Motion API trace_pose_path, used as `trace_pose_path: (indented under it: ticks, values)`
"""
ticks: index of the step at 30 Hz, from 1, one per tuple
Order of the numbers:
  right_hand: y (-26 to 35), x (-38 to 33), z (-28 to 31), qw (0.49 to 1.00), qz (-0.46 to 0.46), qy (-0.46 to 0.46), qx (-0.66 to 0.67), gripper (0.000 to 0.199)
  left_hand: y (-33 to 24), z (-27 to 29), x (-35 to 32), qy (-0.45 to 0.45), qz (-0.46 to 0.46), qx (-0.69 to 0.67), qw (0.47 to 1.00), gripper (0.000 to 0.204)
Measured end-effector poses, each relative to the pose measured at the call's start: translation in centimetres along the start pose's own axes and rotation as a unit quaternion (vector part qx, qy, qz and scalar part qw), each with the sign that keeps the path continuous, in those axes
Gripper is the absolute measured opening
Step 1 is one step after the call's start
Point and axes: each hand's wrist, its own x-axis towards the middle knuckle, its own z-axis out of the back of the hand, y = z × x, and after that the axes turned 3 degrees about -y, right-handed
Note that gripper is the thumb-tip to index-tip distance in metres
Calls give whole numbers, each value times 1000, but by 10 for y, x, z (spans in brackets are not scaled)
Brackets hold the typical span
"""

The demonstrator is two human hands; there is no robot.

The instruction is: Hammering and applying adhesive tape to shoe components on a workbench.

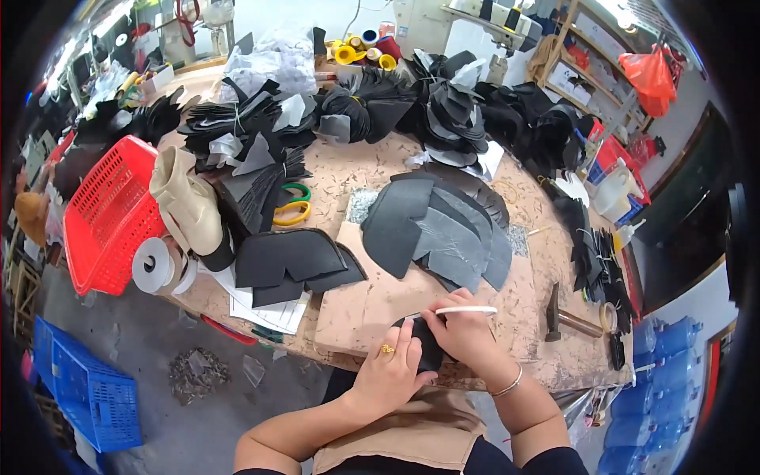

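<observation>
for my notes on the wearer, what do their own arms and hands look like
Both are ungloved. The left hand wears an ornate gold-coloured ring; above the right hand, a thin, pale, shiny bangle circles the wrist. The sleeves are dark and short.

A gold ring [386,349] circles one of my left fingers [405,336]; behind my right fingers [433,323] sits a slim bracelet [507,381], farther back black sleeves [554,461], and between, a tan apron [404,437].

Two hands [386,376]; one white pen-shaped tool [475,309]; one hammer [553,315]; one boot [188,204]; one ring [386,349].
</observation>
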Motion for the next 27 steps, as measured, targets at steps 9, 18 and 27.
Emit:
trace_pose_path:
  ticks: [9,18,27]
  values:
    - [6,-6,0,988,87,-103,-73,9,0,-2,7,16,14,29,999,74]
    - [-1,-5,5,994,-35,-102,-13,15,2,-1,15,5,20,31,999,75]
    - [-6,-5,-3,991,12,-121,-48,13,2,0,21,41,60,14,997,70]
